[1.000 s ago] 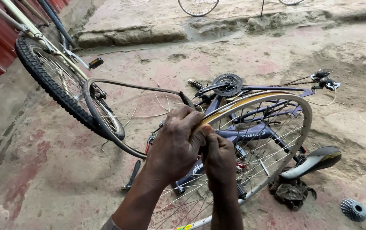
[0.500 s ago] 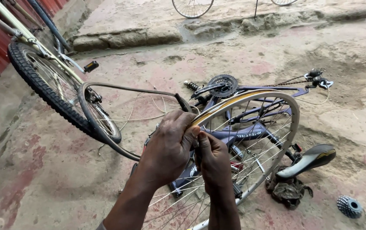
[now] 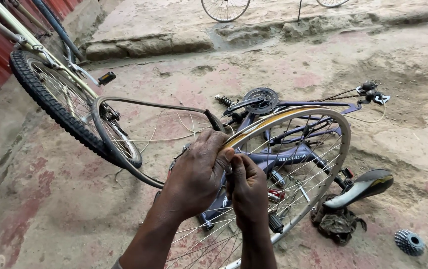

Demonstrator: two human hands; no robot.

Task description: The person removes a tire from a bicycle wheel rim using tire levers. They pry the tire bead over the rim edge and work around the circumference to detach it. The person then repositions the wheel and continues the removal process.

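- Left hand (image 3: 196,174) of mine is clamped over the top of the bare wheel rim (image 3: 318,115), fingers curled round the metal edge where the rubber strip (image 3: 144,103) leaves it.
- Right hand (image 3: 246,192) sits just beside it, closed in a pinch at the same spot; what the fingertips grip there I cannot tell.
- That rim stands upright in front of me, over the blue bicycle frame (image 3: 293,157) lying on the concrete floor (image 3: 64,214).
- Stiff and light is how I judge the rim, with a hard, narrow edge; the spokes (image 3: 293,179) look thin and bendable, so I'd grip the rim itself.
- Loose strip looks soft and floppy, looping away to my left toward the tyred wheel (image 3: 57,107); best held close to the rim.
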